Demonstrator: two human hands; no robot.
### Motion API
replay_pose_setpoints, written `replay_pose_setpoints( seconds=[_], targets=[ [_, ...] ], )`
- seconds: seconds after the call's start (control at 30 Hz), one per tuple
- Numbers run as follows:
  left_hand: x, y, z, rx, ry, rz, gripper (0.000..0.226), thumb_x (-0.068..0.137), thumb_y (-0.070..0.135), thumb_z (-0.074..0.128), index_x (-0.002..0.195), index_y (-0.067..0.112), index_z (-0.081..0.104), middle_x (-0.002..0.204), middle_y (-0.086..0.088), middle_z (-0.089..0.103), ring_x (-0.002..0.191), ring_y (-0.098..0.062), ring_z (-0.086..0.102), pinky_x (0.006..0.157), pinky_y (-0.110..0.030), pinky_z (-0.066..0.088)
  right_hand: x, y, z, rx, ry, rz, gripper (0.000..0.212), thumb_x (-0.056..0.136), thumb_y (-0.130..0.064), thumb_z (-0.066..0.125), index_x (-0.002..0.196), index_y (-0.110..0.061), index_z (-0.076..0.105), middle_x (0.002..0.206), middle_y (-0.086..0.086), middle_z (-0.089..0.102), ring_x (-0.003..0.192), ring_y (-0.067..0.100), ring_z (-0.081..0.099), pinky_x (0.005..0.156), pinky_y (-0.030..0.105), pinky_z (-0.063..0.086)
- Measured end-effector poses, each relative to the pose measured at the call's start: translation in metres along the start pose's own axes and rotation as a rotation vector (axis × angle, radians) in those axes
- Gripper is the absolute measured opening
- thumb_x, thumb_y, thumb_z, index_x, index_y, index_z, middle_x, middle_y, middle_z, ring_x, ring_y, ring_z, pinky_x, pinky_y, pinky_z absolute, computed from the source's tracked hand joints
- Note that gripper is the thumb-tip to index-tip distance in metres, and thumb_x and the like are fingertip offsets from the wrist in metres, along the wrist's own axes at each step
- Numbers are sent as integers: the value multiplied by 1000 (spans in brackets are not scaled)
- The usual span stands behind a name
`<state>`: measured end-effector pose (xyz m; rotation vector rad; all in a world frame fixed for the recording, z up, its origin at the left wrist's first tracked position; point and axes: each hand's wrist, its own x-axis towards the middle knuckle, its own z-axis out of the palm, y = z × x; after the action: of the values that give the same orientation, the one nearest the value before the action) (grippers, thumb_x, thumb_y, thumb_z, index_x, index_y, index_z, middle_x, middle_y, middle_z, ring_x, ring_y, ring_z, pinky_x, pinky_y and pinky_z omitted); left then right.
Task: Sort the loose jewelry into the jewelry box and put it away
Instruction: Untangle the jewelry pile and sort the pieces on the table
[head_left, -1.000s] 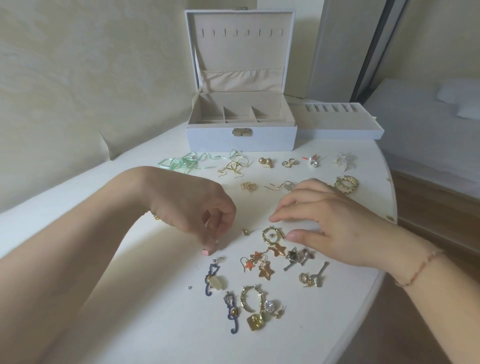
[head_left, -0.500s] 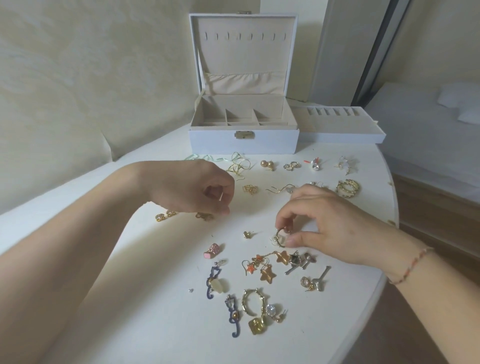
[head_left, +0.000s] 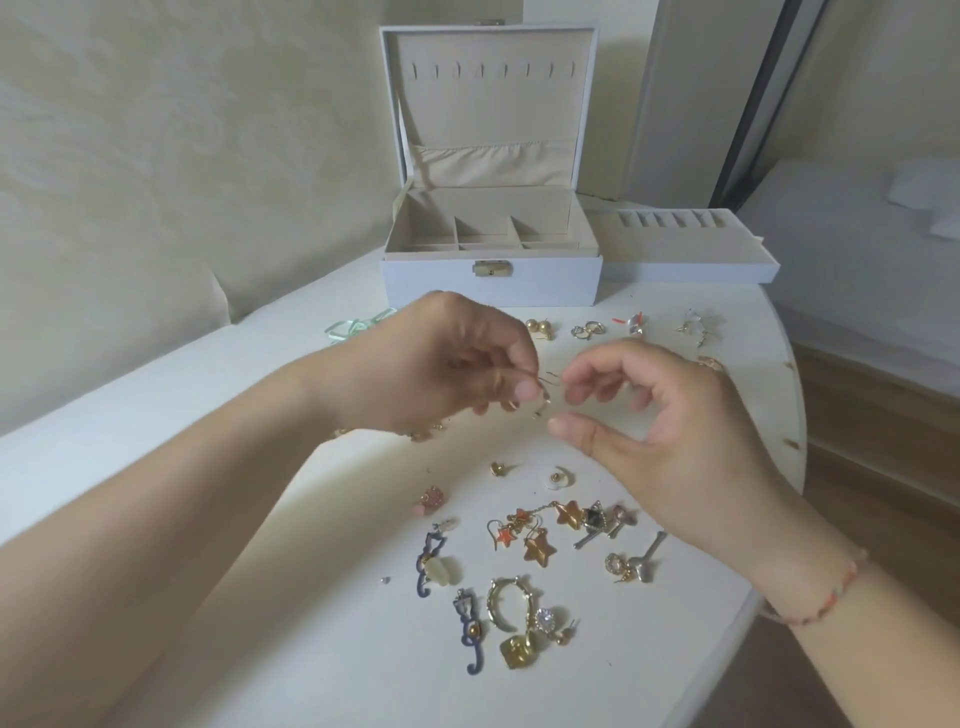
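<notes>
Both hands raised from the surface (head_left: 291, 613) since the earlier frame, meeting above the loose jewelry.

Left hand (head_left: 441, 364) pinches a thin gold ear-wire (head_left: 702, 383) between thumb and fingers; right hand (head_left: 670, 421) hovers just beside it, fingers loosely curled, holding nothing. Star earrings (head_left: 540, 545), cat-shaped pieces (head_left: 470, 634) and a gold hoop (head_left: 498, 603) lie scattered below. Jewelry box (head_left: 491, 283) stands open at the far edge, its removable tray (head_left: 685, 260) beside it.

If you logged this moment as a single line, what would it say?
left hand: pinches thin earring | right hand: open beside it | jewelry box: open | table: loose jewelry
</notes>
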<state>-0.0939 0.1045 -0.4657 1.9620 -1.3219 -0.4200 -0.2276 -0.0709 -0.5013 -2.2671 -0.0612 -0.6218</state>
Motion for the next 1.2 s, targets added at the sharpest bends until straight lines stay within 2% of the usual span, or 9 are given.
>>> replay_pose_setpoints(
  seconds=[0.13, 0.23, 0.43, 0.63, 0.83, 0.9, 0.97, 1.07, 1.2],
  targets=[
    [1, -19, -24, 130, 15, -106, 6, 86, 25, 72, 82, 21, 75, 66, 13, 67, 59, -3, 56, 57, -11, 41, -15, -13, 8, -381, -344, -108, 30, 78, -60, 54, 79, -35, 69, 75, -15, 55, 83, 6, 45, 69, 23, 41],
    [2, -32, -23, 173, 75, -161, 5, 86, 19, 73, 83, 21, 77, 65, 15, 68, 59, 0, 55, 57, -6, 38, -22, -23, 18, -480, -492, -120, 32, 78, -62, 55, 78, -34, 70, 75, -16, 54, 83, 6, 42, 72, 24, 38],
    [6, -36, 6, 315, -19, -47, 6, 87, 24, 73, 91, 22, 76, 76, 9, 72, 70, -3, 60, 67, -15, 44, -27, -29, 26, -554, -415, -213, 21, 73, -46, 59, 58, -31, 61, 59, -15, 46, 67, 9, 42, 58, 26, 40],
    [8, -44, 19, 443, 6, 93, 4, 86, 26, 70, 86, 24, 74, 74, 11, 67, 68, -4, 53, 64, -18, 42, -29, -29, 27, -536, -492, -209, 20, 76, -49, 56, 65, -33, 60, 63, -16, 41, 69, 8, 39, 62, 25, 41],
    [8, -47, 20, 520, 73, 146, 7, 88, 23, 67, 90, 20, 72, 77, 6, 67, 67, -8, 51, 63, -14, 41, -29, -35, 27, -669, -480, -319, 27, 68, -45, 61, 48, -27, 55, 50, -11, 41, 60, 13, 42, 52, 26, 37],
    [8, -49, 16, 525, 113, 130, 15, 92, 25, 59, 95, 17, 72, 82, 5, 69, 69, -9, 54, 65, -22, 47, -29, -38, 28, -691, -485, -350, 27, 65, -41, 62, 45, -26, 53, 48, -9, 41, 58, 13, 40, 50, 26, 36],
    [8, -49, 11, 505, 136, 117, 23, 93, 29, 53, 100, 18, 72, 85, 6, 70, 69, -4, 52, 67, -17, 45, -27, -37, 31, -695, -488, -368, 25, 65, -39, 61, 45, -26, 54, 47, -9, 42, 57, 13, 40, 50, 26, 37],
    [7, -50, 7, 512, 107, 114, 18, 95, 24, 57, 102, 20, 72, 86, 7, 68, 66, 4, 49, 67, -9, 37, -18, -34, 29, -629, -467, -311, 20, 69, -39, 59, 52, -28, 56, 50, -14, 43, 60, 8, 35, 55, 24, 33],
    [9, -54, 10, 551, 127, 71, 18, 93, 17, 56, 102, 21, 71, 89, 8, 68, 70, -2, 48, 68, -24, 45, 22, -28, 14, -421, -395, -21, 16, 80, -41, 61, 67, -33, 64, 62, -15, 52, 70, 4, 49, 59, 21, 37]
  ],
)
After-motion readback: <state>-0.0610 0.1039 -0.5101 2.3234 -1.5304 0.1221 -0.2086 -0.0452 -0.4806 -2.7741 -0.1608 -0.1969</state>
